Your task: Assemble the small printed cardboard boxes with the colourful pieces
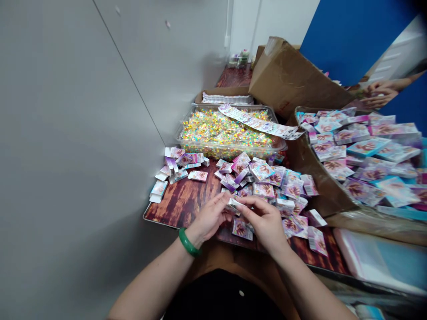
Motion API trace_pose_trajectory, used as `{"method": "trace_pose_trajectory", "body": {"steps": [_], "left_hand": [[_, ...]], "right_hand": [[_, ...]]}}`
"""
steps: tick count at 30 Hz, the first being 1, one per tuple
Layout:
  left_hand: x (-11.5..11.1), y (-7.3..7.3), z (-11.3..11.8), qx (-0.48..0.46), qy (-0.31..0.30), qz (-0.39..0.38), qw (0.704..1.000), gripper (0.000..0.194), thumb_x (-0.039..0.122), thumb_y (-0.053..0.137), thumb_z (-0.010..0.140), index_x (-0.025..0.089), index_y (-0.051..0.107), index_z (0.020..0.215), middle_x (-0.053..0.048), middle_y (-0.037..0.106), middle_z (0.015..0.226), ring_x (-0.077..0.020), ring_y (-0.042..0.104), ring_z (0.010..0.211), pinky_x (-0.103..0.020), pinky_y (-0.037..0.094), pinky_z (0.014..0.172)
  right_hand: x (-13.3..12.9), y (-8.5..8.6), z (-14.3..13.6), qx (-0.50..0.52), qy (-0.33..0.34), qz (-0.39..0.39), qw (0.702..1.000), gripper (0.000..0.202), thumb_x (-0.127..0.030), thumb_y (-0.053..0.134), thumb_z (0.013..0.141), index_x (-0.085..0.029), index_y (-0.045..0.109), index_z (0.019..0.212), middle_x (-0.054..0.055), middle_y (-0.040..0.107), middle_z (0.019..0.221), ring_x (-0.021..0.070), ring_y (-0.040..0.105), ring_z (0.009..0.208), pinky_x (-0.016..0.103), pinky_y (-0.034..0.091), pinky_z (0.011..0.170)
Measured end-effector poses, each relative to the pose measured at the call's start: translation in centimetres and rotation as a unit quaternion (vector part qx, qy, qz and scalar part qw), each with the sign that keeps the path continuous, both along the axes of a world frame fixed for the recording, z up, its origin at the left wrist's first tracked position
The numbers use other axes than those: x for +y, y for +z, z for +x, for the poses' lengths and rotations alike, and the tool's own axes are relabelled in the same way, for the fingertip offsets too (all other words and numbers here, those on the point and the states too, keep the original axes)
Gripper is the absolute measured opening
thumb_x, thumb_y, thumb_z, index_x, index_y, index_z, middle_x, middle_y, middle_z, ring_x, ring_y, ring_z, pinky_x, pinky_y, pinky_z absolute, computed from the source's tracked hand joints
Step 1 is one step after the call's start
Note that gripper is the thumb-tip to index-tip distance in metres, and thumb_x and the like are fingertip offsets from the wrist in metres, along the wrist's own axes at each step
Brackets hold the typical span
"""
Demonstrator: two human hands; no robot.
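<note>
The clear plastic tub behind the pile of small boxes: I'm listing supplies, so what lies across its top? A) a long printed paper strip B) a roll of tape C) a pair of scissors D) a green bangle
A: a long printed paper strip lies slantwise over the clear plastic tub, which is filled with small multicoloured pieces.

Glossy printed-card packets (263,171), wood-grain table (187,200)
</note>
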State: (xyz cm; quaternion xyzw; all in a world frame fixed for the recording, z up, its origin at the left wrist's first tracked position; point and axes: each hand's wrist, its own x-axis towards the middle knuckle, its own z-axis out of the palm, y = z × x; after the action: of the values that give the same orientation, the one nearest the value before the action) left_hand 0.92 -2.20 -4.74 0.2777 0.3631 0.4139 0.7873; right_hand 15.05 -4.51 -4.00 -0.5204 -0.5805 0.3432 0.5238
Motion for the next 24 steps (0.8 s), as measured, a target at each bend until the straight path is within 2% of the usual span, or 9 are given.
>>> {"method": "trace_pose_trajectory", "body": {"steps": [4,7,10,12,16,21,24], "left_hand": [[-0.1,0.0,0.7,-0.021,0.025,-0.031,0.999,0.038,0.048,0.071,0.070,0.014,0.060,0.083,-0.001,0.058,0.075,-0.0096,0.052,0.067,-0.020,0.037,0.057],[0.1,-0.1,1.2,-0.050,0.063,-0.056,0.995,0.036,0.046,0.072,0.069,0.014,0.059,0.081,0.000,0.057,0.072,-0.0099,0.052,0.067,-0.021,0.039,0.059],[0.1,-0.2,1.5,-0.060,0.092,-0.066,0.992,0.035,0.045,0.073,0.068,0.016,0.059,0.081,0.002,0.057,0.070,-0.0094,0.052,0.065,-0.021,0.039,0.058],[0.1,-0.3,1.5,-0.053,0.097,-0.073,0.991,0.036,0.045,0.074,0.067,0.016,0.059,0.080,0.002,0.057,0.071,-0.0088,0.052,0.065,-0.020,0.039,0.059],[-0.1,0.1,1.7,-0.033,0.084,-0.064,0.994,0.037,0.046,0.074,0.067,0.014,0.059,0.078,0.002,0.057,0.069,-0.0080,0.052,0.063,-0.020,0.040,0.059],[0.2,0.7,2.0,-0.076,0.103,-0.124,0.984,0.035,0.042,0.077,0.065,0.013,0.059,0.071,0.003,0.056,0.064,-0.0059,0.051,0.058,-0.018,0.041,0.057],[0.2,0.6,1.7,-0.067,0.095,-0.138,0.984,0.036,0.047,0.070,0.071,0.013,0.059,0.073,0.001,0.058,0.066,-0.0070,0.054,0.059,-0.018,0.044,0.057]], "right_hand": [[-0.3,-0.5,-0.2,-0.090,-0.004,0.109,0.990,0.016,-0.013,0.057,0.081,-0.021,0.070,0.085,0.007,0.070,0.086,0.0193,0.065,0.082,0.034,0.054,0.074],[-0.6,-1.4,-0.3,-0.168,0.015,0.190,0.967,0.026,-0.008,0.055,0.080,-0.020,0.068,0.099,0.011,0.067,0.098,0.0215,0.064,0.091,0.037,0.053,0.080],[-0.7,-2.3,-0.1,-0.217,0.046,0.235,0.946,0.036,-0.007,0.056,0.079,-0.018,0.064,0.113,0.016,0.065,0.109,0.0251,0.062,0.100,0.040,0.053,0.083],[-0.6,-2.7,0.1,-0.221,0.052,0.237,0.945,0.038,-0.007,0.056,0.080,-0.020,0.063,0.116,0.015,0.065,0.109,0.0249,0.062,0.099,0.040,0.053,0.082],[-0.2,-2.8,0.4,-0.173,0.027,0.189,0.966,0.036,-0.009,0.052,0.084,-0.027,0.065,0.113,0.009,0.065,0.098,0.0209,0.063,0.089,0.037,0.054,0.076],[-0.6,-2.9,0.0,-0.240,0.067,0.231,0.940,0.047,-0.010,0.055,0.081,-0.031,0.059,0.123,0.010,0.063,0.106,0.0235,0.060,0.092,0.041,0.052,0.074],[-0.5,-2.6,-0.4,-0.240,0.092,0.223,0.940,0.047,-0.011,0.054,0.082,-0.029,0.058,0.124,0.010,0.064,0.106,0.0232,0.060,0.092,0.040,0.052,0.074]]}}
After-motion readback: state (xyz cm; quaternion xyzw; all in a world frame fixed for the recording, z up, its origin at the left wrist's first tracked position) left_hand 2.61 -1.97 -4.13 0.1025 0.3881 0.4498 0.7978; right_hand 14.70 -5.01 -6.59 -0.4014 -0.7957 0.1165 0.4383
